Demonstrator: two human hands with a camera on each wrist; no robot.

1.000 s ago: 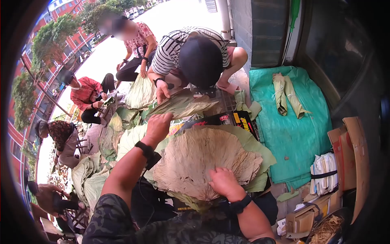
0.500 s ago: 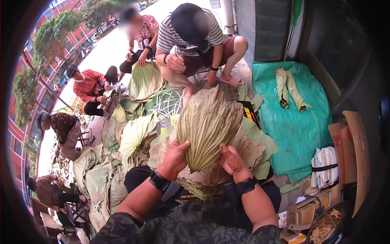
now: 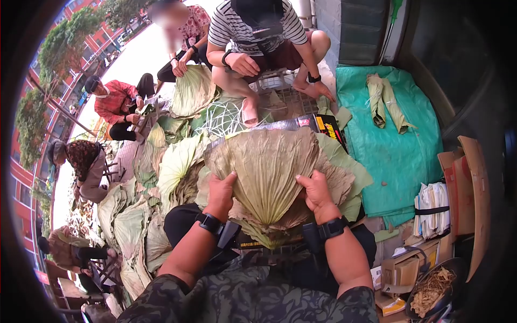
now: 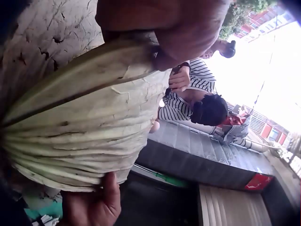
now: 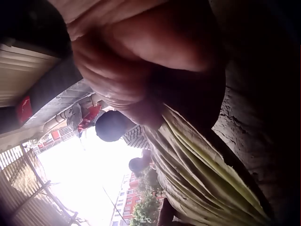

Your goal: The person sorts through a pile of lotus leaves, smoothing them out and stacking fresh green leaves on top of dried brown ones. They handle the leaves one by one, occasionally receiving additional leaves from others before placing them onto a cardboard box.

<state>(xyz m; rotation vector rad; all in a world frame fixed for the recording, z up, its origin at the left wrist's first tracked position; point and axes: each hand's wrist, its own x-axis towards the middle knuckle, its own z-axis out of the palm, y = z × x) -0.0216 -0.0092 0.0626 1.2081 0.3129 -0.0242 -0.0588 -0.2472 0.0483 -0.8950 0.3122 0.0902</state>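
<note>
Your left hand (image 3: 222,189) grips the left edge of a folded dried lotus leaf (image 3: 267,172), thumb on top and fingers curled behind it. Your right hand (image 3: 316,192) holds the right edge in the same way. The leaf is fan-shaped, pale olive and tan, with raised ribs that run together to a point near your body. Its surface looks papery and wrinkled. It lies on top of a stack of leaves (image 3: 339,185) on your lap; the ones under it are browner and rough, with small holes, and greener leaves show at the right edge of the stack.

Behind the stack lies a black carton (image 3: 315,124) with red and yellow print; I cannot read the writing. To the right is a green woven tarp (image 3: 396,156) with two rolled leaf bundles (image 3: 383,107) on it. Opposite you sits a person in a striped shirt (image 3: 253,32).
</note>
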